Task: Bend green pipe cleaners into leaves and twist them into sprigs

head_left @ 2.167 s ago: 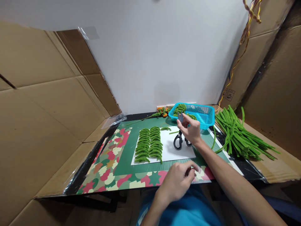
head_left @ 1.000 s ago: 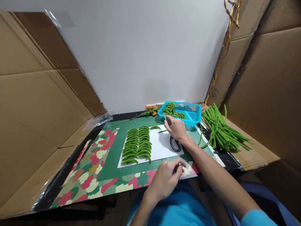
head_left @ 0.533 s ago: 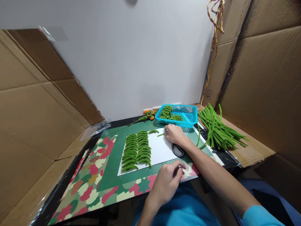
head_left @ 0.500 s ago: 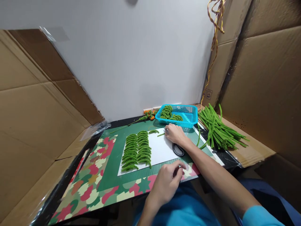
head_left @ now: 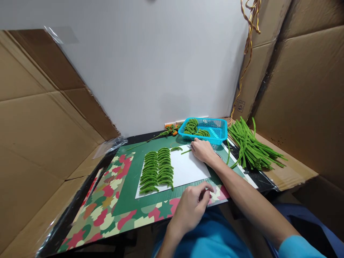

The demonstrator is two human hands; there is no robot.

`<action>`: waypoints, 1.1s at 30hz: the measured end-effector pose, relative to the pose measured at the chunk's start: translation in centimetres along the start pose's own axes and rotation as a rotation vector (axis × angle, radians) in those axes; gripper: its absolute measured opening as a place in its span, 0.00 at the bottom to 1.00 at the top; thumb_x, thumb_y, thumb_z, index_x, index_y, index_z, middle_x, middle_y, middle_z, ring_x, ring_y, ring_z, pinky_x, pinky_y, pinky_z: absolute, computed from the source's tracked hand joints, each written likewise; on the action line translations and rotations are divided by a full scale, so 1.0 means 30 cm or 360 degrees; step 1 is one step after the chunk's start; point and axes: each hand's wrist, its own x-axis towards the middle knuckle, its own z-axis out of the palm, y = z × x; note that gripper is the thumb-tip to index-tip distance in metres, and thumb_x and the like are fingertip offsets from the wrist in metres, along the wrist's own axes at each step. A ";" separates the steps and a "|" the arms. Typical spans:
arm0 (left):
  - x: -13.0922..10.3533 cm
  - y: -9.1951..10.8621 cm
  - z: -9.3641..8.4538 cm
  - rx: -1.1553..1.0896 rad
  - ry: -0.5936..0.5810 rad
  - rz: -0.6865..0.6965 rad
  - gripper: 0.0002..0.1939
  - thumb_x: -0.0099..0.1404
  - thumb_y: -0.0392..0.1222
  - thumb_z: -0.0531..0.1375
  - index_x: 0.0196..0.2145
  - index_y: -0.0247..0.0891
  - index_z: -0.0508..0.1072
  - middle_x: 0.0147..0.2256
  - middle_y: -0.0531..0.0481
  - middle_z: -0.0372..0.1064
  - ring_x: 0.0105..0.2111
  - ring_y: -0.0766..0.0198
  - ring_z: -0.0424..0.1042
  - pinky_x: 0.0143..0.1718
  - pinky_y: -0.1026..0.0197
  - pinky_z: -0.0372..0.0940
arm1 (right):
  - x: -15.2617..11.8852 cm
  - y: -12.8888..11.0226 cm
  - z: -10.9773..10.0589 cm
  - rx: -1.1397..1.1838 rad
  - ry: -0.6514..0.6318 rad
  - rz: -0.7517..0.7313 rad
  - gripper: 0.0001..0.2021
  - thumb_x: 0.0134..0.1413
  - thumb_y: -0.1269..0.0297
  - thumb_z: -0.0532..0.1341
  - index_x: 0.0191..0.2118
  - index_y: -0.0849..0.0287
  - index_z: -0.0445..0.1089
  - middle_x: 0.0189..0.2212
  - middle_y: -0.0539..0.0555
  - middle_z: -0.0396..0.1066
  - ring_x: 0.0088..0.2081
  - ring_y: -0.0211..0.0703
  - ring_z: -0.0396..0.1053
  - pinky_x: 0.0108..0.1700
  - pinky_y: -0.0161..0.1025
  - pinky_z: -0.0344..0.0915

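My right hand (head_left: pixel 203 149) is closed over the upper right of a white sheet (head_left: pixel 188 168), fingers curled round a pair of scissors. Only a dark handle loop of the scissors (head_left: pixel 219 155) shows behind the wrist; the rest is hidden. By the fingertips lies a short straight green fuzzy stem (head_left: pixel 186 152). My left hand (head_left: pixel 192 204) rests at the near table edge, loosely curled, with a gap between thumb and forefinger and nothing visible in it. Two columns of curved green fuzzy pieces (head_left: pixel 164 168) cover the sheet's left part, with another curved piece (head_left: pixel 176 148) beside their top.
A blue basket (head_left: pixel 226 134) at the back holds more curved pieces. On the right lies a pile of long green fuzzy stems (head_left: pixel 252 147). An orange-flowered stem (head_left: pixel 161 134) lies behind the sheet. Cardboard panels (head_left: pixel 309 89) flank the green mat (head_left: pixel 126 193).
The scissors have shifted right and away with my right hand, their handle going from the sheet's right edge to behind the wrist. My left hand has stayed nearly still.
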 end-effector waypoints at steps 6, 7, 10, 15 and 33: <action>-0.002 -0.001 0.001 -0.0007 0.0001 0.0004 0.13 0.76 0.41 0.53 0.42 0.41 0.78 0.26 0.54 0.71 0.27 0.63 0.67 0.32 0.63 0.57 | 0.002 0.002 0.004 -0.0002 0.0001 -0.0042 0.14 0.73 0.69 0.52 0.46 0.61 0.76 0.49 0.66 0.73 0.52 0.56 0.70 0.42 0.41 0.63; -0.002 -0.002 0.001 -0.0009 0.0000 0.0005 0.13 0.76 0.41 0.53 0.42 0.41 0.78 0.26 0.54 0.71 0.27 0.63 0.67 0.32 0.63 0.57 | 0.002 0.003 0.005 0.0002 0.0006 -0.0047 0.14 0.73 0.69 0.52 0.47 0.61 0.76 0.49 0.65 0.73 0.52 0.55 0.70 0.42 0.41 0.63; -0.001 -0.003 0.000 -0.0018 -0.0002 0.0010 0.13 0.76 0.41 0.53 0.42 0.41 0.78 0.27 0.54 0.72 0.27 0.64 0.68 0.32 0.63 0.57 | 0.003 0.005 0.005 0.0032 0.0021 -0.0081 0.14 0.72 0.72 0.52 0.49 0.59 0.75 0.49 0.64 0.73 0.51 0.54 0.69 0.41 0.40 0.63; -0.001 -0.004 0.002 -0.0010 0.0009 0.0021 0.13 0.75 0.40 0.53 0.42 0.41 0.78 0.27 0.54 0.72 0.27 0.64 0.68 0.32 0.63 0.57 | 0.003 0.000 -0.004 0.0129 0.0056 -0.0199 0.12 0.71 0.69 0.57 0.52 0.55 0.76 0.52 0.60 0.73 0.53 0.52 0.67 0.42 0.39 0.62; 0.273 -0.014 -0.426 0.1237 0.0423 0.0122 0.15 0.79 0.45 0.48 0.52 0.42 0.72 0.48 0.43 0.73 0.46 0.51 0.76 0.43 0.56 0.68 | -0.003 -0.037 0.000 0.0605 0.0473 -0.0421 0.13 0.76 0.65 0.52 0.58 0.58 0.68 0.41 0.56 0.78 0.41 0.45 0.75 0.41 0.35 0.64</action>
